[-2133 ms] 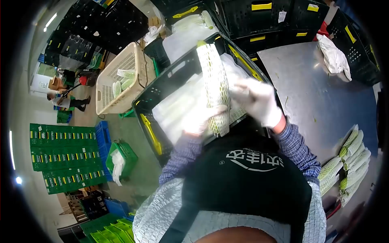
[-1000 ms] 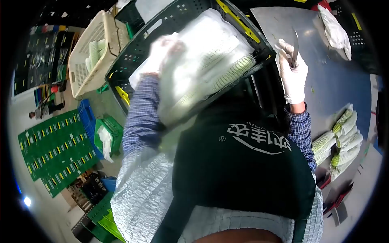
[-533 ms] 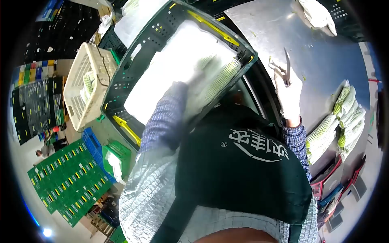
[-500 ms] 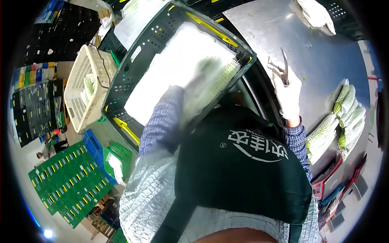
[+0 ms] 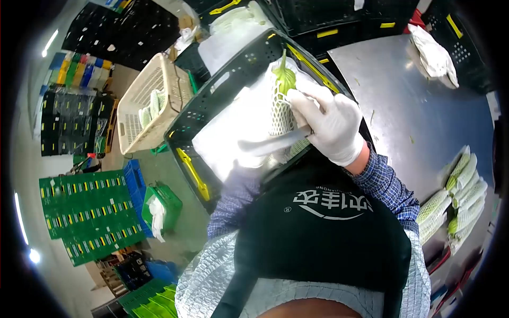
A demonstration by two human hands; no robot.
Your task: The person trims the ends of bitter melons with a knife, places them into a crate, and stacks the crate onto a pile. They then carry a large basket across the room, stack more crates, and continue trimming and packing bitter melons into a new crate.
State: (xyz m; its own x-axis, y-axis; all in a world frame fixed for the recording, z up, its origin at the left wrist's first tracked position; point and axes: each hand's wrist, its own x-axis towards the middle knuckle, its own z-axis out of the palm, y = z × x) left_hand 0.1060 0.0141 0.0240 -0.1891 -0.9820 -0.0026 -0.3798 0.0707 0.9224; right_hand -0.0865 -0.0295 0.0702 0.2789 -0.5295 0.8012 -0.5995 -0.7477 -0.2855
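A green eggplant [image 5: 283,79] with a leafy cap and stem stands out of a white foam net sleeve [image 5: 281,114], over the dark crate [image 5: 199,108]. My left hand [image 5: 250,158], washed out by glare, is at its lower end and seems to hold it; the fingers are hard to make out. In my closed right hand [image 5: 335,124] is a knife [image 5: 278,142], its blade pointing left across the sleeve's lower part. The right thumb and fingertips touch the net's upper edge, just under the cap. White lining [image 5: 222,135] covers the crate's inside.
Several netted vegetables [image 5: 461,196] lie on the metal table [image 5: 397,100] at right, with a white cloth [image 5: 433,55] at its back. A cream basket [image 5: 135,100] with netted produce stands left. Below it is a green bin [image 5: 168,204].
My right hand has moved left from above the table to the eggplant, bringing the knife. My left hand has drawn back toward me, and one netted eggplant now stands out. The view has shifted.
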